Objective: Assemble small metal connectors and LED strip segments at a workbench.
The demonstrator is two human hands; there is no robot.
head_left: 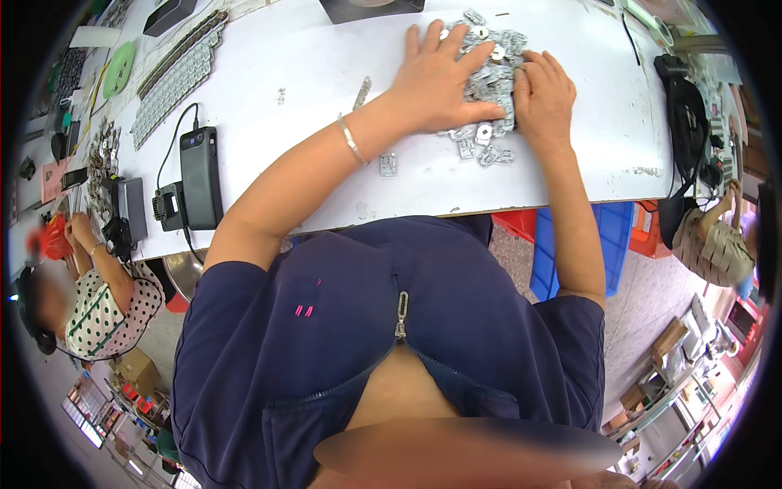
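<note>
A heap of small grey metal-looking parts (491, 81), some with round white discs, lies on the white table (309, 106) in front of me. My left hand (440, 81) rests on the heap's left side, its fingers spread and palm down. Against the right edge of the heap lies my right hand (547, 98), fingers loosely bent and slightly apart; I see nothing held in it. A few loose parts (497, 155) sit just below the heap. One small rectangular part (388, 165) lies alone near my left wrist.
To the left stand a black power bank (200, 178) with a cable and rows of grey parts (179, 81). A dark box (371, 8) is at the far edge. A blue crate (582, 244) is below the table's front edge. Other people sit at both sides.
</note>
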